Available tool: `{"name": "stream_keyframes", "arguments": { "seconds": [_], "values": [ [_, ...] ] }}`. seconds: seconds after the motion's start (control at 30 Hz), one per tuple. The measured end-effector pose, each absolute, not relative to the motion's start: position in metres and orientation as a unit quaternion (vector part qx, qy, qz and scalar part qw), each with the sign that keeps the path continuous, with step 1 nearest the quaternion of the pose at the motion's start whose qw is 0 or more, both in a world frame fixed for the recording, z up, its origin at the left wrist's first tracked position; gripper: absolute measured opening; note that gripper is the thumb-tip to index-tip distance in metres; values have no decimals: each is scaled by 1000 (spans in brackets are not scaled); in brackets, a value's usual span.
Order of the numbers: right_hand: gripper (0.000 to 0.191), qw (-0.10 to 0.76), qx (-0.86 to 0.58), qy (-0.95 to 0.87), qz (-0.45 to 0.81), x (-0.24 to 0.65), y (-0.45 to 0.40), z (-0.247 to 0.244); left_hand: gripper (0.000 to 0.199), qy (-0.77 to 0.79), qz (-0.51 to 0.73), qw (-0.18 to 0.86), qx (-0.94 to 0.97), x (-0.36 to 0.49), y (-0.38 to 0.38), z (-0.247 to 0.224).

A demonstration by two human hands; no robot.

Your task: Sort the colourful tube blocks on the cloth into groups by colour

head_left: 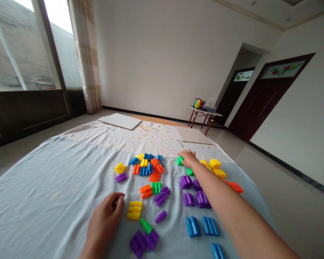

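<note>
My right hand (pixel 188 158) reaches forward, its fingers closed on a green bullet-shaped toy block (pixel 179 160) at the far side of the cloth. Just nearer, another green block (pixel 189 172) lies partly beneath my wrist. My left hand (pixel 108 212) rests on the cloth at the left, fingers curled in, with nothing visible in them. Closest to it is a yellow block cluster (pixel 134 210). Purple blocks joined to a green one (pixel 146 226) lie at the front. Between my hands are a single purple block (pixel 161 217) and an orange cluster (pixel 146 191).
A mixed pile of blue, orange and yellow blocks (pixel 145 169) lies mid-table. Sorted groups sit at right: purple (pixel 203 199), blue (pixel 210 226), yellow (pixel 219 173), orange (pixel 235 186). Two flat boards (pixel 120 121) lie at the back. A small side table (pixel 205 112) stands beyond.
</note>
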State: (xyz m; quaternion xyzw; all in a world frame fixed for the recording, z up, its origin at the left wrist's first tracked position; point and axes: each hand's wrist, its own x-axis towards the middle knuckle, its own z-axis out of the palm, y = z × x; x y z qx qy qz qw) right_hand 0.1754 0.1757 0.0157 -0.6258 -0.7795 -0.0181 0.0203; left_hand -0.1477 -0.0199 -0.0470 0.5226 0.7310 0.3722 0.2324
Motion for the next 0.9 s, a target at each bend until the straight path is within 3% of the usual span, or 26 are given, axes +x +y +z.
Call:
{"name": "stream_keyframes", "arguments": {
  "seconds": [0.17, 0.33, 0.57, 0.9],
  "values": [
    [51, -3, -628, -778, -12, 173, 177, 10, 37, 735, 366, 224, 524, -146, -21, -45],
    [57, 33, -606, -795, 0, 154, 170, 24, 37, 737, 357, 226, 527, -145, -21, -43],
    [43, 84, -566, -816, 78, 79, 172, 18, 35, 739, 345, 229, 532, -143, -23, -40],
    [62, 105, -567, -804, 142, 21, 170, -11, 31, 722, 399, 215, 523, -140, -24, -37]
  ]
}}
